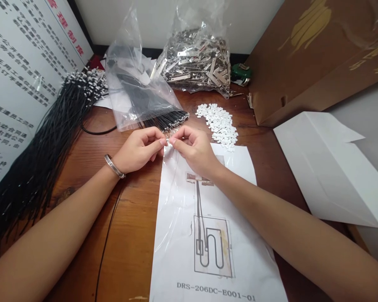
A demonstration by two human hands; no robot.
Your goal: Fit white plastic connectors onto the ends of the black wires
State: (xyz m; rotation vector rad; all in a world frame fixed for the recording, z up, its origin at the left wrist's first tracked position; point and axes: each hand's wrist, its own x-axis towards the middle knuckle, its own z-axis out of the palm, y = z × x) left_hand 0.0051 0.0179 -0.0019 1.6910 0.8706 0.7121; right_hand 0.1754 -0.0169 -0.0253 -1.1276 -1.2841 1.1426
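Note:
My left hand, with a silver bangle at its wrist, pinches thumb against index finger. My right hand does the same, and the two sets of fingertips almost meet over the top edge of a printed drawing sheet. Something tiny sits between them, too small to make out. Just behind the fingers lies a row of black wires with shiny metal ends, reaching out of a clear plastic bag. To the right of the wires, small white plastic connector housings are heaped on the wooden table.
A bulging bag of metal clips stands at the back beside a green tape measure. At left hangs a thick bundle of black wires with white ends. A brown box and a white folded carton line the right side.

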